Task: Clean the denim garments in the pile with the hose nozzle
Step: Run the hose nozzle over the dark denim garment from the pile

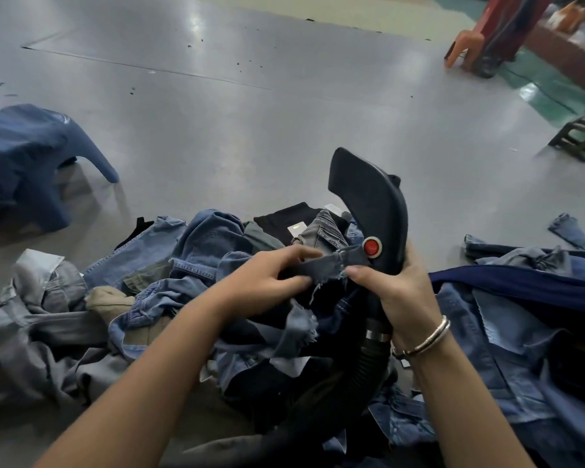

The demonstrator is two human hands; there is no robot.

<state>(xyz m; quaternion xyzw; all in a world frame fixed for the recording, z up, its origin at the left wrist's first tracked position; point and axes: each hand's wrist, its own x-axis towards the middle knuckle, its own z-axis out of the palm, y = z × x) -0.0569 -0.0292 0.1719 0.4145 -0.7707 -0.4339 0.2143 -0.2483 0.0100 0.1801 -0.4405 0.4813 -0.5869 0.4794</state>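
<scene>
A black hose nozzle (368, 197) with a red button stands upright at centre, its ribbed hose (362, 366) running down into the pile. My right hand (402, 292) grips the nozzle's lower body, with its thumb on a frayed denim strip (328, 265). My left hand (267, 278) pinches the strip's other end between thumb and fingers, stretching it across the nozzle just below the button. Below both hands lies the pile of denim garments (190, 265), in blue, grey and dark shades.
A blue plastic stool (31, 157) stands at the left on the grey floor (250, 113). At the far right stand an orange chair (466, 45) and a low dark stool (581, 136). More denim (520, 332) is heaped on the right.
</scene>
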